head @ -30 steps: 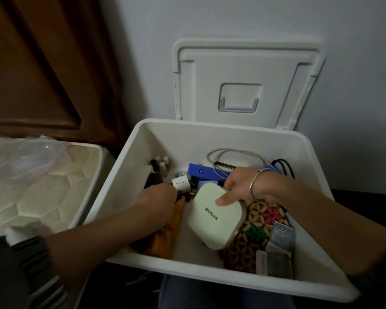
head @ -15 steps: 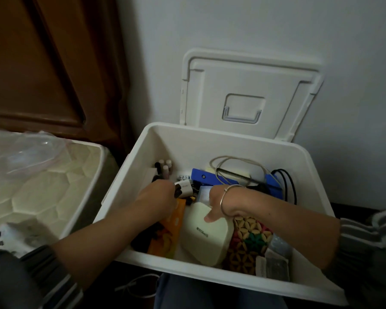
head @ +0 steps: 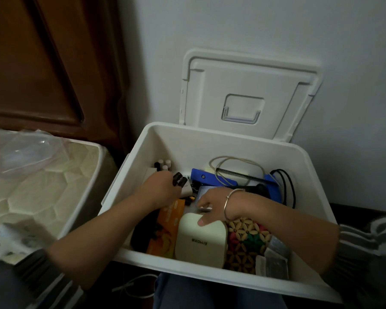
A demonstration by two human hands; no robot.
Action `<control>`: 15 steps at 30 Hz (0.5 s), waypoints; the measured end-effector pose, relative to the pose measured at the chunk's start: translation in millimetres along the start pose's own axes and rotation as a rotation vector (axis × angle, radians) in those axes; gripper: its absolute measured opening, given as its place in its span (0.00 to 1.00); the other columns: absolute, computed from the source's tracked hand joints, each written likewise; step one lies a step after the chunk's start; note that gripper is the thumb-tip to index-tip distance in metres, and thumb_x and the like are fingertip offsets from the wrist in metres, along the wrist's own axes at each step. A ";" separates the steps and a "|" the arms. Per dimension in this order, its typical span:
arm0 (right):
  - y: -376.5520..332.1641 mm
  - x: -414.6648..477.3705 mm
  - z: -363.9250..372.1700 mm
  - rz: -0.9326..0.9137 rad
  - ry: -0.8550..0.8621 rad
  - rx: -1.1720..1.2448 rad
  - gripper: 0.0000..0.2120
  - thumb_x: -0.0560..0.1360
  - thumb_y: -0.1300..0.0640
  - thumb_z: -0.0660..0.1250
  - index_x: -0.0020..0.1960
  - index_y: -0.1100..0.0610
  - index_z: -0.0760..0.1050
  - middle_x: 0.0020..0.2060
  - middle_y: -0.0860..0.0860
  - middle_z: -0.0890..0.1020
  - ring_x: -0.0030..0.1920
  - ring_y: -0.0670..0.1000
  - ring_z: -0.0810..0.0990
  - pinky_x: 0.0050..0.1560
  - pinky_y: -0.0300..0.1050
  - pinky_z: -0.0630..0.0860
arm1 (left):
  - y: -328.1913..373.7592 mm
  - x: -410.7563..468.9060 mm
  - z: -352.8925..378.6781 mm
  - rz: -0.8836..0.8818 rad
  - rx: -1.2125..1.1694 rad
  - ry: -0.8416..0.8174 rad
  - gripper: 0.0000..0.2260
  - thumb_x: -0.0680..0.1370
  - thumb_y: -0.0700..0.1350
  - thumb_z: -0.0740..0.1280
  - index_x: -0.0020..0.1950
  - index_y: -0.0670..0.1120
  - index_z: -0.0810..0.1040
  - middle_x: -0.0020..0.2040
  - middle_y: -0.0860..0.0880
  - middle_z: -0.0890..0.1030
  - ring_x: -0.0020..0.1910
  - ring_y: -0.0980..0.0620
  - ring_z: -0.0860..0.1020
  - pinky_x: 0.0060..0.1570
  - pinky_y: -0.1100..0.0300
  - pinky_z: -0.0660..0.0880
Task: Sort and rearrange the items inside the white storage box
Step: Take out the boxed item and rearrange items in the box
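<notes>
The cream case (head: 201, 239) sat in the white storage box (head: 210, 130) against the near wall, between the orange packet (head: 168, 226) and the beaded wooden mat (head: 245, 244). Its long axis ran from the near wall towards the far one, its far end propped up, and its printed lettering read upside down to me.

A second earlier that case had lain skewed, one corner pointing towards the near wall and partly over the mat. By this frame it had been squared up and shifted left, off most of the mat. The left hand (head: 161, 190) had also moved away from the orange packet towards the small bottles (head: 165, 165) in the far left corner.

The right hand (head: 212, 206), a bangle (head: 228, 204) on its wrist, reached in from the right. Its thumb pressed the case's upper face and its fingers curled over the far edge, pinching it, though they were blurred. The left forearm came in from the near left. That hand was closed round a small black object (head: 179, 179), just beside a white plug (head: 186, 190).
</notes>
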State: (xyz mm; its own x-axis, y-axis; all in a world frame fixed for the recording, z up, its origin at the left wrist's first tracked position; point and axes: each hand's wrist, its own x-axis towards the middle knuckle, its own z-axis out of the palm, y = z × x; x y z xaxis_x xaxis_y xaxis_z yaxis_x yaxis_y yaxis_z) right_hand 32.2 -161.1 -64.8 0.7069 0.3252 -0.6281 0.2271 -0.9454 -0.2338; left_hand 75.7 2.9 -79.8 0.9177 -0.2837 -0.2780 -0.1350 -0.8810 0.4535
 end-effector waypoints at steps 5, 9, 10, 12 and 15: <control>24.2 -31.7 -12.8 0.101 0.477 0.615 0.13 0.77 0.47 0.63 0.52 0.53 0.80 0.51 0.53 0.83 0.49 0.49 0.82 0.55 0.47 0.77 | 9.1 -13.2 -12.9 -0.003 -0.731 -0.205 0.12 0.78 0.42 0.65 0.35 0.43 0.73 0.26 0.49 0.75 0.21 0.56 0.68 0.20 0.67 0.63; 34.0 -45.5 -14.4 0.064 0.339 1.450 0.21 0.79 0.41 0.55 0.58 0.55 0.76 0.54 0.55 0.82 0.53 0.50 0.82 0.52 0.43 0.78 | 40.3 -23.6 -14.9 0.064 -0.858 -0.364 0.12 0.79 0.43 0.65 0.36 0.43 0.74 0.29 0.48 0.76 0.23 0.55 0.69 0.19 0.66 0.62; 34.5 -45.6 -13.6 0.059 0.300 1.574 0.23 0.79 0.41 0.55 0.60 0.57 0.74 0.56 0.57 0.81 0.56 0.54 0.80 0.55 0.46 0.77 | 51.3 -23.7 -13.3 0.060 -0.822 -0.369 0.11 0.79 0.43 0.65 0.37 0.43 0.74 0.28 0.48 0.75 0.23 0.55 0.69 0.20 0.66 0.62; 34.7 -45.3 -12.4 0.034 0.255 1.737 0.24 0.78 0.41 0.55 0.63 0.59 0.72 0.58 0.59 0.79 0.58 0.57 0.79 0.59 0.51 0.75 | 74.3 -22.1 -9.1 0.029 -0.740 -0.351 0.11 0.80 0.43 0.63 0.38 0.42 0.74 0.26 0.49 0.74 0.21 0.56 0.68 0.20 0.65 0.63; 38.2 -43.6 -11.4 -0.005 0.300 1.893 0.23 0.78 0.46 0.59 0.65 0.61 0.71 0.59 0.60 0.79 0.59 0.59 0.78 0.57 0.54 0.77 | 104.8 -16.2 -6.3 -0.003 -0.628 -0.311 0.10 0.80 0.41 0.62 0.38 0.44 0.72 0.26 0.49 0.71 0.19 0.57 0.66 0.20 0.67 0.62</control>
State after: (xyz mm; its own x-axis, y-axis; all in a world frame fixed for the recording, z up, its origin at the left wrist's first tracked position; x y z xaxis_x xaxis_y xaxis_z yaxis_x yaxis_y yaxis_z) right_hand 17.7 -211.7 -37.9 0.8309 0.1178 -0.5438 -0.5438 0.3784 -0.7490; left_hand 49.1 -82.5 -22.5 0.7557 -0.4596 -0.4665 0.1945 -0.5228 0.8300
